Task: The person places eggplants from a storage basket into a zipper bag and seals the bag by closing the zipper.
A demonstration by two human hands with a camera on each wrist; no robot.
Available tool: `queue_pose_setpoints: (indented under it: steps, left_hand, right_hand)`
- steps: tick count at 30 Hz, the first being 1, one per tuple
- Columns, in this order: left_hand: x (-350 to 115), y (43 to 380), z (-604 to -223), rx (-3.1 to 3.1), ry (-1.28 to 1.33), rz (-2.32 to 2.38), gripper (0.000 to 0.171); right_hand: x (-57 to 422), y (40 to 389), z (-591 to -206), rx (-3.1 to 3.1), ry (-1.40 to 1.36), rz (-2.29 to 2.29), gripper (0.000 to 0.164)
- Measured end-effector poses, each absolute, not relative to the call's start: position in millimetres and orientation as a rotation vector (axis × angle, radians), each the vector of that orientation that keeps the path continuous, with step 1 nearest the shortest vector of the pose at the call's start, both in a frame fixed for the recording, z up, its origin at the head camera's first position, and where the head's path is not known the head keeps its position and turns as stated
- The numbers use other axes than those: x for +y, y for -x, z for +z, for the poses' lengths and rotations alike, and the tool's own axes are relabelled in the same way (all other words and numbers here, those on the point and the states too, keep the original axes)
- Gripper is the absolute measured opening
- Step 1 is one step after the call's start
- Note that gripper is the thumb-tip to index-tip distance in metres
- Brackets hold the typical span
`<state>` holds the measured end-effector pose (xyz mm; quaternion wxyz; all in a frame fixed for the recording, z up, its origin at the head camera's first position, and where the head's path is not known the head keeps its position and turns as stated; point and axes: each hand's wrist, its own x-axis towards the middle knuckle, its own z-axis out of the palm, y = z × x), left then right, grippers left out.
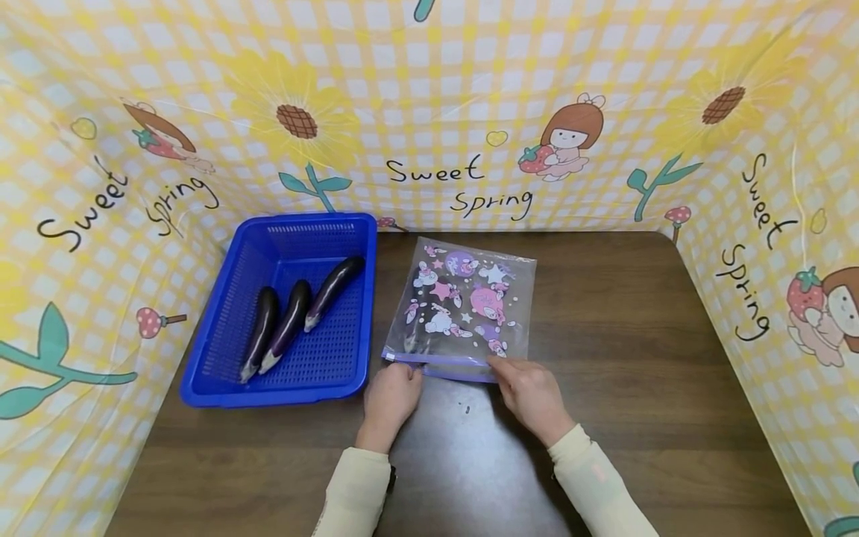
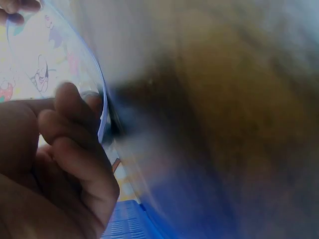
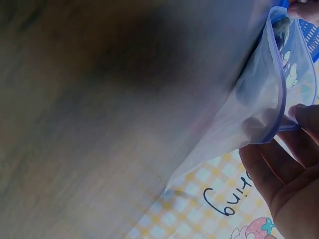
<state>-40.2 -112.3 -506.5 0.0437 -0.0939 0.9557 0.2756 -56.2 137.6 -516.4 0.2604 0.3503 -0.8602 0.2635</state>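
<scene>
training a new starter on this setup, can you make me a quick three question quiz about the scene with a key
1. How many eggplants lie in the blue basket?

2. In the head view, where is the zip bag?
a) left of the basket
b) right of the basket
c) inside the basket

3. True or false: the right hand pinches the bag's edge.

Key: 1. three; 2. b; 3. true

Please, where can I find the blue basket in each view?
Head: the blue basket stands left of centre.
Left wrist: only part of it shows, bottom edge, left of centre.
Right wrist: a small part, near the upper right corner.
Shared landmark: the clear bag.
</scene>
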Motion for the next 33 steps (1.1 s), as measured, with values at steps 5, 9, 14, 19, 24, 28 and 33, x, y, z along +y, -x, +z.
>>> queue_pose_setpoints:
  steps: [5, 9, 14, 19, 24, 28, 33]
  left_hand:
    - [-112, 41, -505, 2.908, 0.156, 0.786, 0.036]
    - [-112, 41, -501, 2.911, 0.091, 0.711, 0.012]
    - [-114, 39, -492, 2.862, 0.023, 0.672, 0.022]
    - [-122, 30, -468, 2.771, -0.139, 0.826, 0.019]
    - [-140, 26, -421, 2.764, -0.176, 1.097, 0.013]
    - [-180, 35, -400, 2.952, -0.029, 1.053, 0.018]
    - [-246, 40, -405, 2.911, 0.244, 0.796, 0.049]
  right_hand:
    - [137, 57, -516, -2.328, -0.947, 0.712, 0.029]
    - [136, 58, -516, -2.325, -0.943, 0.712, 0.029]
    - [136, 59, -515, -2.321, -0.937, 0.714, 0.029]
    - [135, 60, -514, -2.326, -0.943, 0.724, 0.029]
    - [135, 61, -513, -2.328, -0.937, 0.725, 0.029]
    - [135, 60, -512, -2.336, -0.936, 0.726, 0.029]
    - [134, 58, -512, -2.357, -0.937, 0.72, 0.029]
